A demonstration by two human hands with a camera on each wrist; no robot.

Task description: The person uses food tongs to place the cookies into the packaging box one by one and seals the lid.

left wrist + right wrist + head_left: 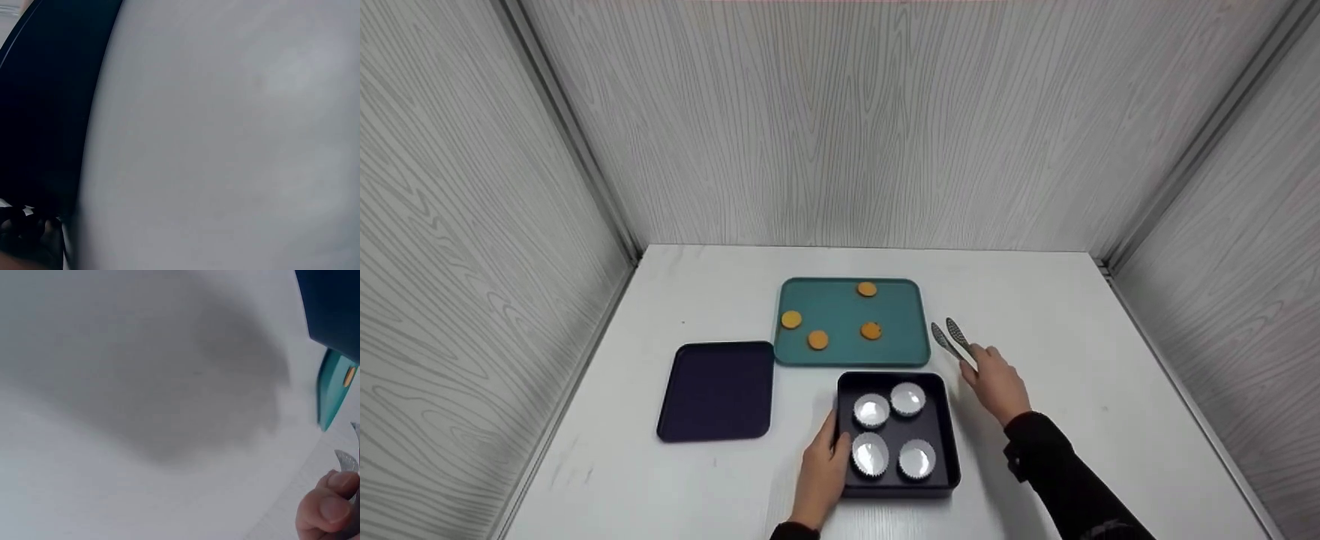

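In the head view my left hand [823,474] grips the left wall of a dark navy box [896,491], its thumb at the rim. Several white fluted paper cups [908,399] stand inside that box. Metal tongs [958,337] are held in my right hand [999,388], right of the box. Their two perforated tips are spread apart, with nothing between them. In the right wrist view my right hand [329,503] has its fingers around the tongs [347,461]. The left wrist view mostly shows a dark wall and the white table.
Behind the box lies a teal tray [840,300] with several flat round orange pieces [871,331] on it. A dark square lid or tray [716,394] lies on the left of the white table [607,480]. Grey wood-grain panels [855,127] enclose the table at the back and sides.
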